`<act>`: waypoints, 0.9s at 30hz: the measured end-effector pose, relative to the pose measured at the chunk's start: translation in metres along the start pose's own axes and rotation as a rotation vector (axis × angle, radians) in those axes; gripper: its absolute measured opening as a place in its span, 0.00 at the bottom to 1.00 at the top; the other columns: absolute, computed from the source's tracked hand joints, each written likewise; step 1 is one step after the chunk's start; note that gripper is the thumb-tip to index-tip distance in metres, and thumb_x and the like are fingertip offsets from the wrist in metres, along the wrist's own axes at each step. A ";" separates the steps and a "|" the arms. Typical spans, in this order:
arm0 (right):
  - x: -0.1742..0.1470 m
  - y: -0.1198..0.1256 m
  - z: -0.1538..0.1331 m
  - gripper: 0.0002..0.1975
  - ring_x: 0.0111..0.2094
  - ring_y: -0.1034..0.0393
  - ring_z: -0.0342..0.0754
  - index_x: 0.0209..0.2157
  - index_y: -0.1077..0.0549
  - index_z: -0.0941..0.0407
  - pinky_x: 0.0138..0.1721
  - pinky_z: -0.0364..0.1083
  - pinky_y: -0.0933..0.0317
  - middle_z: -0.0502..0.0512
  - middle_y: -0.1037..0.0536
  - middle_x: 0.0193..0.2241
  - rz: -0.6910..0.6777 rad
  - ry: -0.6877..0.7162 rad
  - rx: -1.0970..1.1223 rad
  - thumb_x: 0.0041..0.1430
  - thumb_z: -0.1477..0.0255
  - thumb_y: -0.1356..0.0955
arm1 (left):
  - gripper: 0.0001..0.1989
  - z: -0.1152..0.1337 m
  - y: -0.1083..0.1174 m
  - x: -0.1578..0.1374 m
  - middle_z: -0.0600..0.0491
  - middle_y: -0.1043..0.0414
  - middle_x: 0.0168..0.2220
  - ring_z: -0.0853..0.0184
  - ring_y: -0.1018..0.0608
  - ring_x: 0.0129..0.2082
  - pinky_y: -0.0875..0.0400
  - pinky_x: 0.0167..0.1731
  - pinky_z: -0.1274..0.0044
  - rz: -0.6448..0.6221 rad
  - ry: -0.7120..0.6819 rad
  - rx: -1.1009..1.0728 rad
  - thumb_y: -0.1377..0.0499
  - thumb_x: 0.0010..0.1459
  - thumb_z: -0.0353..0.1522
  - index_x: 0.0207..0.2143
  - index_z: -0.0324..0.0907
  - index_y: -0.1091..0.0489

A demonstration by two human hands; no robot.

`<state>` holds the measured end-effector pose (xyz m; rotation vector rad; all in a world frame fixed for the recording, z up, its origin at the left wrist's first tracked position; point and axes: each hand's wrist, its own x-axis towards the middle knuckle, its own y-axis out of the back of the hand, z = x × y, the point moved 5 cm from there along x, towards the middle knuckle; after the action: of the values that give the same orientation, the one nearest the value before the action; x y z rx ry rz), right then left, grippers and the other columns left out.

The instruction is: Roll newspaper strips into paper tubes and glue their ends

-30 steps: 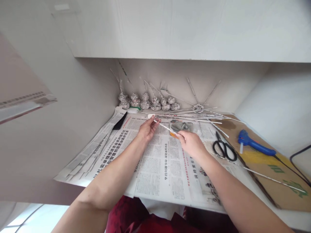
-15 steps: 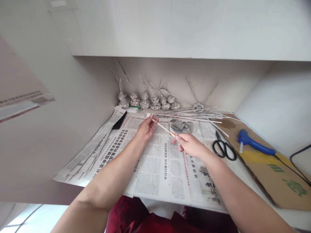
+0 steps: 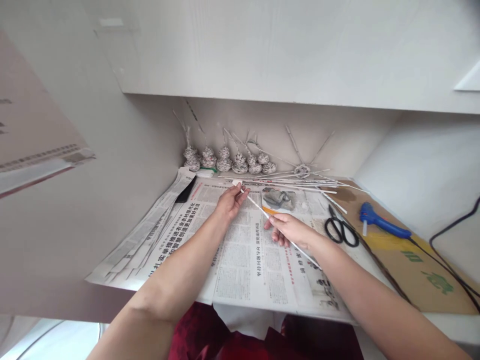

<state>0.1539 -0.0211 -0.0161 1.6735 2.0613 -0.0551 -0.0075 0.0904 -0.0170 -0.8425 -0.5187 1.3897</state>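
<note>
Over the newspaper sheets [image 3: 240, 260], my left hand [image 3: 230, 201] pinches the far end of a thin white rolled-paper stick [image 3: 257, 203]. A small white piece [image 3: 237, 183] shows at its fingertips; its kind is unclear. The paper stick runs diagonally down to my right hand [image 3: 287, 229], passes beneath it and comes out toward the right forearm. Closed fingers of my right hand hold a slim orange stick [image 3: 269, 211], its tip lying by the paper stick. Whether the right fingers also grip the paper stick is hidden.
Several woven-paper gourd shapes [image 3: 224, 161] line the back wall, beside a spoked woven piece [image 3: 302, 171]. Loose paper sticks [image 3: 292, 183] lie before them. On the right are black scissors [image 3: 341, 231] and a blue glue gun [image 3: 384, 220] on cardboard [image 3: 427, 270]. A black flat object [image 3: 185, 190] is left.
The orange stick shows farther out of my right hand. The paper stick now extends past that hand toward the forearm. The view has shifted slightly.
</note>
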 end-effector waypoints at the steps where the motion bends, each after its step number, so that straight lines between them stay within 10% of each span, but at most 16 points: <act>1: -0.005 -0.001 0.000 0.13 0.11 0.40 0.39 0.32 0.33 0.56 0.11 0.36 0.50 0.46 0.31 0.14 -0.027 -0.008 0.027 0.60 0.60 0.39 | 0.02 -0.002 -0.001 -0.001 0.51 0.29 0.25 0.69 0.22 0.30 0.24 0.31 0.81 -0.008 0.010 0.005 0.42 0.54 0.23 0.28 0.33 0.32; 13: -0.054 -0.017 0.025 0.13 0.14 0.43 0.38 0.30 0.38 0.55 0.14 0.37 0.55 0.45 0.36 0.16 -0.285 -0.079 0.530 0.54 0.61 0.34 | 0.02 -0.019 -0.024 -0.025 0.52 0.29 0.25 0.70 0.22 0.28 0.25 0.26 0.85 -0.173 0.167 0.074 0.41 0.54 0.24 0.29 0.35 0.33; 21: -0.076 -0.020 0.033 0.17 0.19 0.35 0.43 0.32 0.35 0.57 0.18 0.41 0.43 0.50 0.30 0.20 -0.251 0.007 0.303 0.57 0.55 0.39 | 0.08 -0.034 -0.026 -0.033 0.52 0.27 0.28 0.66 0.21 0.29 0.25 0.24 0.82 -0.218 0.214 0.149 0.39 0.50 0.23 0.33 0.38 0.35; 24: -0.080 0.005 0.030 0.20 0.23 0.31 0.46 0.35 0.31 0.57 0.23 0.44 0.39 0.54 0.26 0.24 -0.104 0.052 -0.032 0.58 0.54 0.41 | 0.09 -0.035 -0.026 -0.035 0.52 0.27 0.27 0.66 0.21 0.28 0.25 0.24 0.82 -0.209 0.213 0.143 0.39 0.50 0.23 0.33 0.39 0.35; 27: -0.090 0.070 0.022 0.16 0.29 0.30 0.48 0.34 0.28 0.55 0.32 0.46 0.38 0.56 0.24 0.30 0.386 0.174 -0.549 0.58 0.59 0.40 | 0.08 -0.037 -0.028 -0.036 0.52 0.27 0.27 0.66 0.21 0.29 0.25 0.25 0.82 -0.213 0.211 0.142 0.39 0.50 0.23 0.32 0.38 0.35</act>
<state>0.2385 -0.0926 0.0177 1.7127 1.6180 0.7360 0.0328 0.0481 -0.0126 -0.7840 -0.3320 1.1141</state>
